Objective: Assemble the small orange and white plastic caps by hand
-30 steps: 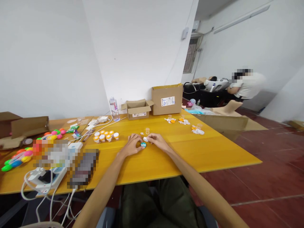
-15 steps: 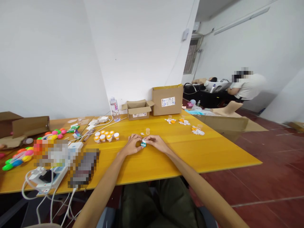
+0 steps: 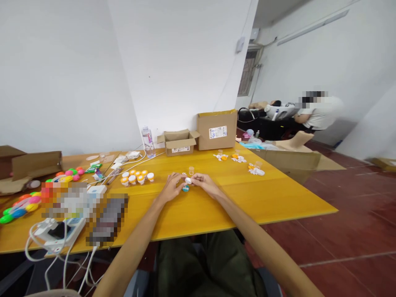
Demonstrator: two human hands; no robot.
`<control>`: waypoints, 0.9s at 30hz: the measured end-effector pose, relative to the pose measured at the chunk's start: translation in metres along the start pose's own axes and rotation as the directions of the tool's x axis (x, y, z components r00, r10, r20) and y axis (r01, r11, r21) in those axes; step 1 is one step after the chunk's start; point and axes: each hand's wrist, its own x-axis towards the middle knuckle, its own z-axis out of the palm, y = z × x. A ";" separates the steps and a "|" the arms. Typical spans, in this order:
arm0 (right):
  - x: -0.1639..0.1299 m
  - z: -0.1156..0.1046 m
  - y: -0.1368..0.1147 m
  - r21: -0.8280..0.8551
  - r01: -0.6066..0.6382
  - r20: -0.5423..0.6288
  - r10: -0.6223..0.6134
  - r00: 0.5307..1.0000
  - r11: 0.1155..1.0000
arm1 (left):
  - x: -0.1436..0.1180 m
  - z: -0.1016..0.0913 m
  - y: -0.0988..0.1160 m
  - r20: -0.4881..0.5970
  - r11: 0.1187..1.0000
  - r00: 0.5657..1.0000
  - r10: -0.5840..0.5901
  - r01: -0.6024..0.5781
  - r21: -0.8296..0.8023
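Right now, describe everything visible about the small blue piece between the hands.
The small blue piece is a round, teal-blue item, plastic by its look, low on the yellow table. The left hand touches its left side; the right hand holds a small white piece just above it. Finer detail is too small to tell.

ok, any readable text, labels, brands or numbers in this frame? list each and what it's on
Nothing can be read for certain.
Water bottle: red brand label, letters too blurred to read.
Small open cardboard box: white label on the front, print too small.
Larger cardboard box: white shipping label with dark marks, too small.
Green packet: any print is unreadable.
Blue-and-white piece between left hand and right hand: no text visible.
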 end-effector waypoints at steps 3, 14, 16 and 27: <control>-0.001 0.001 -0.003 0.036 -0.021 0.010 0.021 1.000 0.999 | 0.004 0.000 0.001 -0.038 0.999 0.999 0.006 -0.007 -0.034; 0.000 0.005 -0.003 -0.002 -0.010 0.049 0.010 0.999 1.000 | 0.005 -0.001 -0.002 -0.034 0.974 0.998 -0.045 0.036 -0.222; 0.000 0.004 -0.002 -0.050 0.014 0.054 -0.011 0.998 0.999 | 0.005 -0.001 -0.002 -0.028 0.974 0.998 -0.063 0.055 -0.218; 0.002 0.004 -0.002 -0.161 0.086 0.061 -0.077 0.995 0.983 | 0.005 -0.006 -0.002 -0.012 0.970 0.998 -0.066 0.061 -0.236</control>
